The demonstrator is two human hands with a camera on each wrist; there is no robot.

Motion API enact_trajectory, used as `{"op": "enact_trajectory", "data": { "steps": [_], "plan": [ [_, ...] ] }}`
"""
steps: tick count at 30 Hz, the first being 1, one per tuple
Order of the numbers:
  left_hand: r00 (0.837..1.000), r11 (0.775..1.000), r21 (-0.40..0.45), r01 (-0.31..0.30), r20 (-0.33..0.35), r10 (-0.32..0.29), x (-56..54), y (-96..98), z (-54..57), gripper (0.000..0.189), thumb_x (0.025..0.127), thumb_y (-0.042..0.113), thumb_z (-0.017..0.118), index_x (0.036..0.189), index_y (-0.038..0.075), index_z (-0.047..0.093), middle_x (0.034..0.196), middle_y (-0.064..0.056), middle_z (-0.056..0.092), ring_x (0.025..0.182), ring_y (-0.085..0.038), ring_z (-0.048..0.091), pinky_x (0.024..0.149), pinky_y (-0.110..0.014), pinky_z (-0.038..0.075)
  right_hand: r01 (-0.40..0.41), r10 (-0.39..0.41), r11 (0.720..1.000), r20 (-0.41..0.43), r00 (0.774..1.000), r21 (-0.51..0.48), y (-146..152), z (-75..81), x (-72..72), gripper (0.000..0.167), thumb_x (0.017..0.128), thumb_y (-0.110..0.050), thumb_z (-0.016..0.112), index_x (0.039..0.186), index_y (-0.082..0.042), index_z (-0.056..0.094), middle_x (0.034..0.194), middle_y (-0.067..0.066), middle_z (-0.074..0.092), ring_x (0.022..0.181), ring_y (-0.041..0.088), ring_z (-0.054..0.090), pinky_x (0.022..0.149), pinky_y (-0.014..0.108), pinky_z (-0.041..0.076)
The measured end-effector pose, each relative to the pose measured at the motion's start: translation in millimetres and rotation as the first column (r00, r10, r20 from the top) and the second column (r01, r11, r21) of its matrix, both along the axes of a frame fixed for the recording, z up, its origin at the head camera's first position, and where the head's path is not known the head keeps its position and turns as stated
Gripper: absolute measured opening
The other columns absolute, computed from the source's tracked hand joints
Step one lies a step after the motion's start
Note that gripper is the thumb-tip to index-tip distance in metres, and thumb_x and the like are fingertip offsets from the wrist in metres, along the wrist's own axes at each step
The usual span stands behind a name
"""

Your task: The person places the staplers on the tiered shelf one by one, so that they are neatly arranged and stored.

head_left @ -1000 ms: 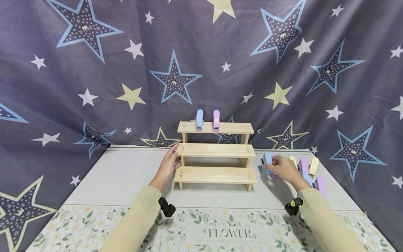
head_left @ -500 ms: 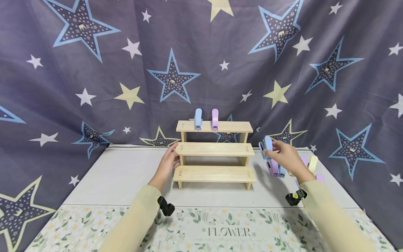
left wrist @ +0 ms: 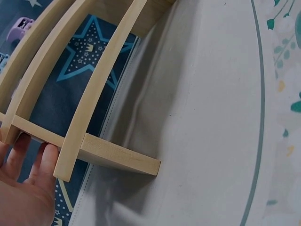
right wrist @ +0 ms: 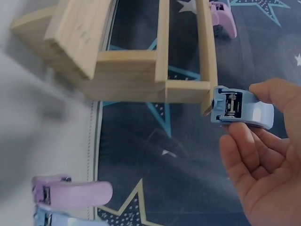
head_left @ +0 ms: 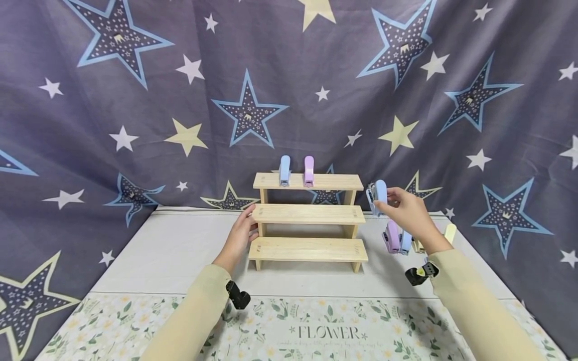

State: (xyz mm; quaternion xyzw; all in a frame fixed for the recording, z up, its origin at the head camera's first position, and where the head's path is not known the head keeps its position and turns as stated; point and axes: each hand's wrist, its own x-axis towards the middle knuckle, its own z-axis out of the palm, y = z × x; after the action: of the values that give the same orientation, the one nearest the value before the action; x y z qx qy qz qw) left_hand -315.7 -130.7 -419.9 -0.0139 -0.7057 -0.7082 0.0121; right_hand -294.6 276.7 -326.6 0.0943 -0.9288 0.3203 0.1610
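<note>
My right hand [head_left: 410,211] pinches a small light-blue stapler [head_left: 380,194] between thumb and fingers, raised just right of the wooden tiered shelf's top tier. Its metal spring faces the right wrist camera, where the stapler [right wrist: 242,108] overlaps the top tier's end. My left hand [head_left: 239,238] holds the left end of the wooden shelf [head_left: 309,214] at the middle tier; in the left wrist view its fingers [left wrist: 46,162] bend against the side piece, the thumb out of sight. On the top tier stand a blue stapler [head_left: 285,171] and a purple stapler [head_left: 309,171], side by side.
Right of the shelf, on the white table [head_left: 194,260], stand another purple stapler [head_left: 392,237] and blue stapler [head_left: 405,242]. A yellow one [head_left: 449,233] shows behind my right wrist. The star-patterned curtain [head_left: 149,125] hangs directly behind the shelf.
My right hand has lifted the blue stapler from beside the others on the table, up and slightly left to top-tier height. The left hand stays at the shelf.
</note>
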Motion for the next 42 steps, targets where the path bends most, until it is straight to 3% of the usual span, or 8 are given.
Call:
{"op": "enact_trajectory", "data": {
  "steps": [3,10,17,25,33,42],
  "plan": [
    [1.000,1.000,0.009,0.003,0.000,-0.003,0.4,0.0,0.7,0.054,0.104,0.021,0.034,0.157,0.021,0.033,0.148,-0.018,0.042,0.133,-0.038,0.043,0.113,-0.053,0.034,-0.011,0.011,1.000,-0.002,1.000,-0.022,-6,3.3,-2.1,0.057,0.095,-0.041,0.066,0.129,0.005,0.059,0.115,0.021,0.068,0.103,0.034,0.065,0.082,0.049,0.055],
    [0.999,0.999,0.025,0.041,0.020,-0.041,20.3,2.3,27.1,0.054,0.105,0.013,0.032,0.159,0.010,0.027,0.150,-0.026,0.037,0.134,-0.043,0.040,0.114,-0.058,0.029,-0.031,0.029,0.997,-0.029,0.999,-0.071,-23,10.9,-10.8,0.052,0.094,-0.038,0.069,0.126,0.002,0.062,0.112,0.019,0.071,0.101,0.032,0.067,0.082,0.046,0.054],
    [0.999,0.998,0.040,0.047,0.023,-0.048,22.7,2.3,30.9,0.054,0.105,0.012,0.032,0.159,0.009,0.027,0.151,-0.026,0.037,0.136,-0.043,0.038,0.114,-0.057,0.029,-0.048,0.047,0.993,-0.013,0.999,-0.104,-43,17.4,-28.5,0.055,0.093,-0.042,0.069,0.127,0.000,0.062,0.113,0.017,0.071,0.102,0.031,0.068,0.085,0.047,0.056],
    [0.999,0.998,0.045,0.046,0.025,-0.047,22.1,2.2,30.7,0.054,0.104,0.011,0.033,0.159,0.009,0.027,0.152,-0.026,0.035,0.137,-0.043,0.038,0.115,-0.056,0.029,-0.050,0.055,0.994,0.049,0.997,-0.098,-67,27.1,-49.8,0.058,0.094,-0.041,0.068,0.132,0.001,0.059,0.119,0.021,0.066,0.105,0.035,0.065,0.087,0.049,0.054],
    [0.998,0.999,0.033,0.040,0.038,-0.041,19.7,2.0,29.5,0.054,0.105,0.012,0.032,0.159,0.011,0.027,0.151,-0.025,0.036,0.135,-0.041,0.039,0.114,-0.056,0.031,-0.033,0.045,0.990,0.090,0.995,-0.135,-83,25.5,-68.1,0.055,0.093,-0.041,0.068,0.127,0.001,0.062,0.117,0.019,0.067,0.104,0.032,0.065,0.089,0.046,0.053],
    [0.999,0.999,0.029,0.024,0.022,-0.024,0.1,-1.1,5.5,0.054,0.105,0.019,0.033,0.159,0.016,0.028,0.152,-0.023,0.037,0.136,-0.040,0.039,0.114,-0.055,0.031,0.008,0.010,0.987,0.112,0.994,-0.159,-95,24.0,-80.9,0.052,0.094,-0.040,0.067,0.127,0.001,0.063,0.114,0.018,0.069,0.102,0.031,0.065,0.089,0.044,0.053]
  ]
}}
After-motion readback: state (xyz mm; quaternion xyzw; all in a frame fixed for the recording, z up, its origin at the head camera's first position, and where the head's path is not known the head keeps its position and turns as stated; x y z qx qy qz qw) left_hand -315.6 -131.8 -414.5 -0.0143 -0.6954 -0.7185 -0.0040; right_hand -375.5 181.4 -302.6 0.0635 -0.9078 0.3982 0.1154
